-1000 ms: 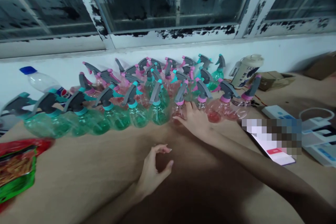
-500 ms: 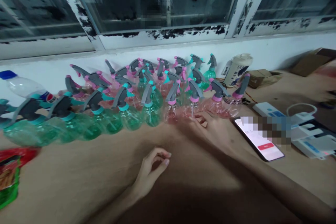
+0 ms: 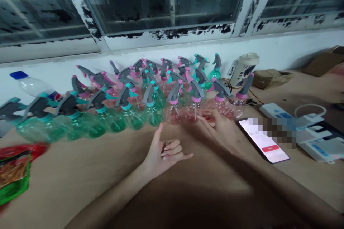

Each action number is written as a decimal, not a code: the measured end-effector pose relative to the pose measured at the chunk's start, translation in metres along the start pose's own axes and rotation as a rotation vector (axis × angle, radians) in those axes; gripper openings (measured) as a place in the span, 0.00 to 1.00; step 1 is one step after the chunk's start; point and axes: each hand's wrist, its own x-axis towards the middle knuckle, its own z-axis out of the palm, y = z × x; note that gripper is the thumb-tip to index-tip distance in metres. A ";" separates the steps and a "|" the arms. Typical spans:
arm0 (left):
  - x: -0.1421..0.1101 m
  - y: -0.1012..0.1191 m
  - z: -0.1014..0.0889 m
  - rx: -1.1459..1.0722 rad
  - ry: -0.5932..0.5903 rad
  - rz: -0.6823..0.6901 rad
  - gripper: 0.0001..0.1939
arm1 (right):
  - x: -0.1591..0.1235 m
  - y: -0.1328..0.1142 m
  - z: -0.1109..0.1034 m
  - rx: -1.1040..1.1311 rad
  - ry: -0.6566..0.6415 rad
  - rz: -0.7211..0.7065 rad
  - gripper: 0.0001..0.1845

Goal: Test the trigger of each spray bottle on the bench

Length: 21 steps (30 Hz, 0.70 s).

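My left hand [image 3: 166, 154] is above the table with thumb and little finger stretched apart and the middle fingers curled in; it holds nothing. My right hand [image 3: 219, 125] is at the base of the front row, loosely curled with a gap between thumb and fingers. Its fingertips are beside or touching a pink spray bottle [image 3: 195, 111]; the contact is partly hidden. Another pink spray bottle [image 3: 220, 106] stands just behind that hand. Left of these are a pink spray bottle [image 3: 174, 113] and several green ones, including a green spray bottle [image 3: 153, 114]. All have grey trigger heads.
More spray bottles crowd behind, toward the wall. At right are a phone [image 3: 275, 148], a power strip [image 3: 317, 146], a paper cup [image 3: 245, 69] and a cardboard box [image 3: 271, 78]. A Pepsi bottle [image 3: 34, 86] and a snack packet [image 3: 16, 175] are at left.
My left hand has turned and spread its thumb and little finger, moving slightly up and right. My right hand has shifted slightly right along the bottle bases. The view has shifted slightly.
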 end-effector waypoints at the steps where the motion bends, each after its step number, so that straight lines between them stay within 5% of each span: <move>1: 0.000 0.000 0.000 0.008 0.009 0.002 0.35 | 0.000 0.001 0.001 0.005 0.014 -0.016 0.19; 9: 0.000 -0.001 -0.012 0.258 0.024 0.082 0.36 | 0.010 0.013 0.015 0.075 0.065 0.004 0.25; 12: -0.005 -0.009 -0.010 0.752 0.134 0.210 0.33 | 0.015 0.010 0.017 -0.063 0.140 -0.016 0.25; 15: -0.013 -0.022 -0.005 1.344 0.274 0.380 0.13 | 0.022 0.007 0.019 -0.216 0.163 0.014 0.29; 21: -0.017 -0.034 -0.008 1.605 0.223 0.469 0.07 | 0.040 0.003 0.034 -0.319 0.012 0.047 0.32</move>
